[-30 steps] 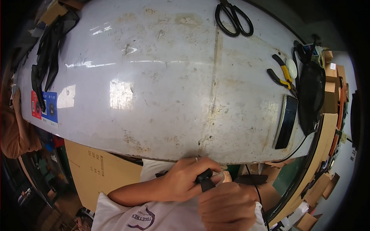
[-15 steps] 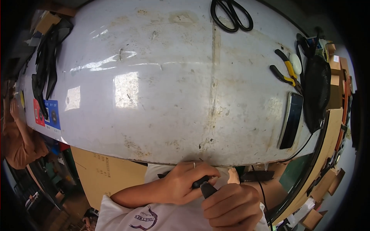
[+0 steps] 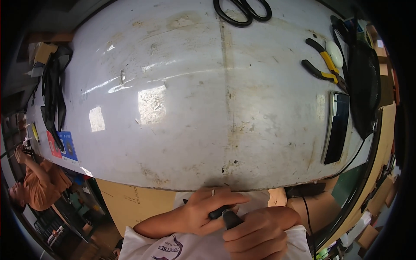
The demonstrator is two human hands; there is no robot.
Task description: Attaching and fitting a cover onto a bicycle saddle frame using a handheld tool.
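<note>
Both of my hands meet just below the table's near edge, in front of my shirt. My left hand (image 3: pixel 203 213) is closed round a black, round-ended piece (image 3: pixel 218 212), its forefinger stretched over the top. Close by on the right, my right hand (image 3: pixel 256 237) is a fist gripping a dark, tapered piece (image 3: pixel 231 219). The two dark pieces touch or nearly touch between the hands; their exact kind cannot be made out. Most of each piece is hidden by fingers.
On the white table (image 3: pixel 186 130) lie black-handled scissors (image 3: pixel 242 11), yellow-and-black pliers (image 3: pixel 325 65), a white oval object (image 3: pixel 334 54) and a phone (image 3: pixel 336 128). Black strips (image 3: pixel 53 95) lie at left. Another person (image 3: pixel 41 184) sits beyond the left edge. A cable (image 3: pixel 353 158) runs down at right.
The whole view has shifted and turned slightly. My left forefinger is straighter over the black piece, and my hands remain close together with the dark pieces still held.
</note>
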